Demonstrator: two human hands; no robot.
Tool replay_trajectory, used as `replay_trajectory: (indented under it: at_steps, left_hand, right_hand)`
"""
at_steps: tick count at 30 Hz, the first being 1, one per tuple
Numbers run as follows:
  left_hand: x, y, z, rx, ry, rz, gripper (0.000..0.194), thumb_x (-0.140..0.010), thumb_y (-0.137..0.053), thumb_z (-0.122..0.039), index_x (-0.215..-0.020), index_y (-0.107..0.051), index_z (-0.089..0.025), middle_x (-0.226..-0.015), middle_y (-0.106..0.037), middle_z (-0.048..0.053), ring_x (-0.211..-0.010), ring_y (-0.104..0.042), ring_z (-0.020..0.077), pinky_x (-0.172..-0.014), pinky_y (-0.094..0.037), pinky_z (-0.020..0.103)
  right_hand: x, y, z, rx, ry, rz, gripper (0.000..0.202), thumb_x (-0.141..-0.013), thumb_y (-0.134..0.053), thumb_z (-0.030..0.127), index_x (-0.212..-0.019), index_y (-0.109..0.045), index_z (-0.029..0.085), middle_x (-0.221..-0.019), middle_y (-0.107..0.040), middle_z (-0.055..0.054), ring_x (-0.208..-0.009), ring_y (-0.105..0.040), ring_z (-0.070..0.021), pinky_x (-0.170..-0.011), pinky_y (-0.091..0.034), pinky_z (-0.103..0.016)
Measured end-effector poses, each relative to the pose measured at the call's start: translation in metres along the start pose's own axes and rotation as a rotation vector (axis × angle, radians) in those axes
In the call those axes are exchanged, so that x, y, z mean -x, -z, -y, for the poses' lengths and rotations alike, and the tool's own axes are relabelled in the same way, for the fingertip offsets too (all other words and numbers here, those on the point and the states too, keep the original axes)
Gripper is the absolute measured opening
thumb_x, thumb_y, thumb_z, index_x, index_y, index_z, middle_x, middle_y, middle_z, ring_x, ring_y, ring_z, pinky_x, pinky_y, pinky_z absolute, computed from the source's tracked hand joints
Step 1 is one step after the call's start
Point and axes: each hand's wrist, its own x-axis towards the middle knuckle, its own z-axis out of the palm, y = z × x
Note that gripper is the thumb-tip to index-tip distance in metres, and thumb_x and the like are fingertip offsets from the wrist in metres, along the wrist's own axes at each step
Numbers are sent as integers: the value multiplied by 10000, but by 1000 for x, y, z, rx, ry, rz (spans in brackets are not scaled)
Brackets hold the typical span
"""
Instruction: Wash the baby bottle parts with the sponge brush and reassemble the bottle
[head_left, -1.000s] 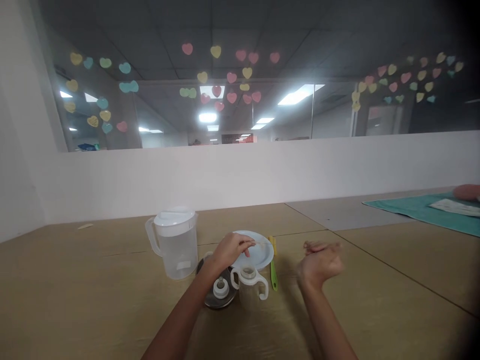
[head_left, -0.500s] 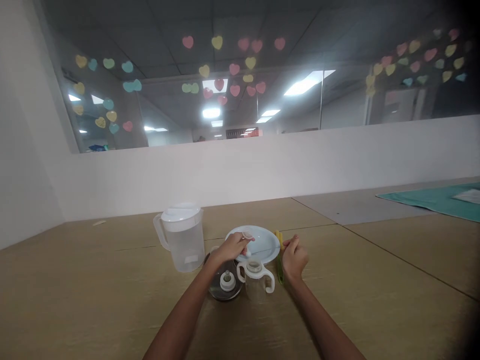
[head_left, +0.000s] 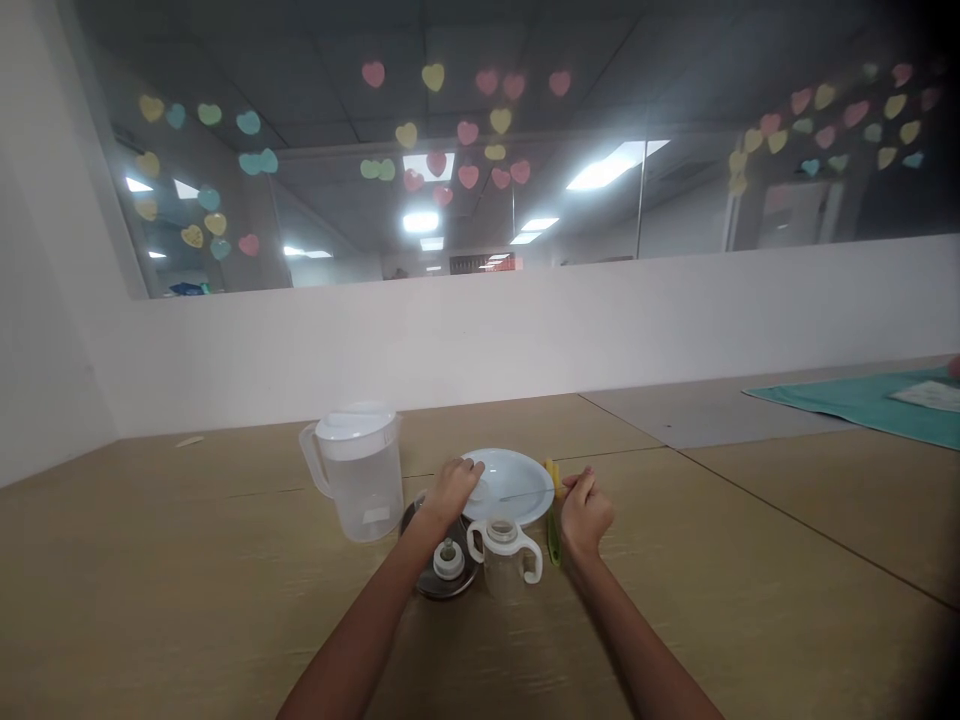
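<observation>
My right hand (head_left: 587, 510) is closed on a thin stick (head_left: 525, 494) that reaches left over the white plate (head_left: 536, 510). What its tip is like is too fine to make out. My left hand (head_left: 454, 490) is closed on a small translucent white piece, perhaps a cap, at the plate's left rim; fingers cover most of it. In front of the plate stands a clear baby bottle (head_left: 506, 565) with two white handles, its mouth uncovered. A nipple in a white collar (head_left: 448, 560) sits on a dark round metal tray (head_left: 442, 588), partly under my left wrist.
A lidded clear pitcher (head_left: 364, 490) stands at left. Beside my right hand lies a brush (head_left: 553, 525) with a green handle and yellow head. A teal cloth (head_left: 840, 405) lies far right, a hand's edge just above it. A low white wall (head_left: 450, 350) runs behind the table.
My left hand has turned over, its fingers now curling down, and the white piece has dropped lower beside the plate's rim. My right hand stays nearly where it was. The view has shifted slightly.
</observation>
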Motion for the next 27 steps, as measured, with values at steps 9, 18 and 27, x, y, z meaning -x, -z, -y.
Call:
replay_trajectory:
  at_steps: [9,18,27]
  left_hand:
    - [-6,-14,6,286,-95,73,190,-759,-534,-96,-817,-702,-162,-893,-690,78,-842,-598,191,-809,-419,277]
    - [-4,5,7,680,27,-219,261,-814,-477,-266,-909,-666,-114,-927,-677,93,-817,-607,175,-778,-453,273]
    - [19,53,-22,1070,-39,-128,325,-754,-599,-392,-910,-648,-111,-848,-670,78,-716,-637,150,-685,-505,250]
  right_hand:
    - [-1,4,3,16,15,-26,693,-858,-123,590,-650,-615,149,-591,-589,-90,-608,-528,-192,-616,-329,-289]
    - [-4,2,1,52,-67,55,660,-867,-146,554,-730,-648,149,-688,-632,-103,-623,-524,-195,-590,-295,-286]
    - [-2,-5,-4,34,-71,166,504,-830,-301,465,-907,-659,118,-834,-660,-132,-719,-557,-208,-616,-326,-281]
